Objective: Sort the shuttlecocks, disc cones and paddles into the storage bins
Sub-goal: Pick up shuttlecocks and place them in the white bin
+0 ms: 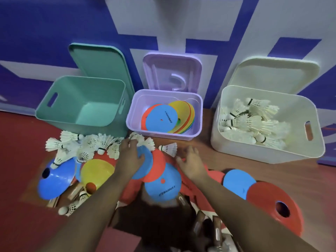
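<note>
Where shuttlecocks [91, 144] crowd, disc cones [161, 186] overlap.

Your floor [203, 150] is red matting on the left and wood-look boards on the right. Three open bins stand in a row along its far side: a teal bin [101, 130] left, a lilac bin [160, 134] middle and a cream bin [254, 151] right. A heap of shuttlecocks [87, 144] lies just in front of the teal bin, with a lone shuttlecock [169, 149] before the lilac one. Nearer you, disc cones overlap: a blue cone [56, 180] left, a yellow cone [96, 171] beside it and a red cone [276, 206] right. Wooden paddle handles [198, 224] show at the near edge.
</note>
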Available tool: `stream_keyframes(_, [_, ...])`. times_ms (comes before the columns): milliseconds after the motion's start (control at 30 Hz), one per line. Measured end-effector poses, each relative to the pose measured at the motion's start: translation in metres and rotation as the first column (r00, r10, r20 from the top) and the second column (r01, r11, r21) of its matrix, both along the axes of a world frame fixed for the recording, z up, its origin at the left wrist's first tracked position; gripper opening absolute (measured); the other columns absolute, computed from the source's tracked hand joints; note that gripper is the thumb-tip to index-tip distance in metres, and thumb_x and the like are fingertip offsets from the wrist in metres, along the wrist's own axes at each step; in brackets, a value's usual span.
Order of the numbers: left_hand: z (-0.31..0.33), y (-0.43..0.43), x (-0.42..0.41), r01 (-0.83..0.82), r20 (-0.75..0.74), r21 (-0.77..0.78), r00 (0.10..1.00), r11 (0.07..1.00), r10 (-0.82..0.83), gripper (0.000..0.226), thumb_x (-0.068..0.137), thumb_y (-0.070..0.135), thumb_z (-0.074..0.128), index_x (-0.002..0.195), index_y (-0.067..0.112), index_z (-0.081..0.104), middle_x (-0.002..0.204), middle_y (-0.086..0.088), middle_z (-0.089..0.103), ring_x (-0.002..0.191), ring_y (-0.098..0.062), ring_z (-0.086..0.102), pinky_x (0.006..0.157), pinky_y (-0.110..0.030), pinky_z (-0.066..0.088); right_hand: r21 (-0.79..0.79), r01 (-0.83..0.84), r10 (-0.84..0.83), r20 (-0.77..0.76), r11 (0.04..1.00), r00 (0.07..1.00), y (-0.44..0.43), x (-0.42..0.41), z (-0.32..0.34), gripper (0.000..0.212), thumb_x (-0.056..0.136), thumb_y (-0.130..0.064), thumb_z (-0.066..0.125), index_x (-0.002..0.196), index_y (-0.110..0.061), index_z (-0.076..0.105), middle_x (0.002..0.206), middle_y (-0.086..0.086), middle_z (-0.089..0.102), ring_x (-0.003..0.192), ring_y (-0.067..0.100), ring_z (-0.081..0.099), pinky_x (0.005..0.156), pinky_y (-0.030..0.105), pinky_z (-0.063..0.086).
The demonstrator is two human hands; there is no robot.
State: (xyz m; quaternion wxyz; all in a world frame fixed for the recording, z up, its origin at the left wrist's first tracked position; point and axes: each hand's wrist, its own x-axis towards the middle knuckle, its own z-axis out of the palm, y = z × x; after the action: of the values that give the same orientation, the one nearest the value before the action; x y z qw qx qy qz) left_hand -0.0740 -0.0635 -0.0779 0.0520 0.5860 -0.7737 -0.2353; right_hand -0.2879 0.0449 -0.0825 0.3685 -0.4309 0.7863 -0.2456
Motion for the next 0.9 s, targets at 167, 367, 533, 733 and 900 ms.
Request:
stream_keyframes(167, [-0.022,-0.022,-0.013,-0.068,-0.101,0.083,0.992,0.994,0.076,0.078,0.075,0.018,0.076,0.139,-0.002,0.037,0.138,-0.026,0.033,0.130,-0.041,0.033,0.109,-0.042,0.033,0.112,0.144,-0.151,0.049,0.983,0.987,-0.035,0.019,-0.024,0.041,0.090,-0.027,0.061,0.112,0.006,0.050,0.118,0.025,0.053,0.115,0.035,0.046,0.090,0.031,0.031])
stream_keyframes(367, [-0.043,-0.052,-0.022,0.000,0.046,-0.044,0.999,0.999,0.002,0.066,0.073,0.002,0.068,0.134,0.005,0.044,0.129,-0.025,0.039,0.121,-0.043,0.040,0.104,-0.047,0.040,0.124,0.266,-0.274,0.054,0.956,0.960,-0.068,0.036,-0.041,0.033,0.097,-0.028,0.050,0.102,0.004,0.058,0.108,0.028,0.063,0.106,0.040,0.057,0.082,0.036,0.040])
stream_keyframes(533, [-0.038,-0.061,-0.014,0.151,0.212,-0.022,0.967,0.988,-0.143,0.072,0.076,-0.006,0.058,0.141,0.017,0.036,0.135,-0.013,0.041,0.114,-0.033,0.052,0.077,-0.042,0.053,0.186,0.405,-0.424,0.075,0.895,0.902,-0.078,0.038,-0.061,0.030,0.091,-0.031,0.059,0.090,-0.002,0.067,0.090,0.018,0.072,0.088,0.036,0.068,0.067,0.030,0.043])
stream_keyframes(733, [-0.019,-0.061,0.002,0.284,0.259,-0.133,0.935,0.950,-0.243,0.064,0.047,-0.005,0.082,0.105,0.013,0.060,0.093,-0.006,0.066,0.077,-0.029,0.066,0.054,-0.037,0.051,0.165,0.479,-0.499,0.114,0.862,0.859,-0.075,0.042,-0.054,0.015,0.079,-0.020,0.066,0.087,-0.008,0.072,0.086,0.010,0.074,0.083,0.031,0.069,0.076,0.043,0.056])
stream_keyframes(900, [-0.002,-0.048,0.011,0.154,-0.142,-0.187,0.973,0.970,-0.182,0.029,0.073,-0.004,0.065,0.098,0.012,0.064,0.088,-0.006,0.065,0.076,-0.026,0.061,0.066,-0.040,0.050,-0.115,0.384,-0.384,0.023,0.916,0.923,-0.054,0.046,-0.019,0.007,0.089,-0.014,0.057,0.084,-0.015,0.063,0.072,0.005,0.067,0.066,0.022,0.060,0.061,0.032,0.042])
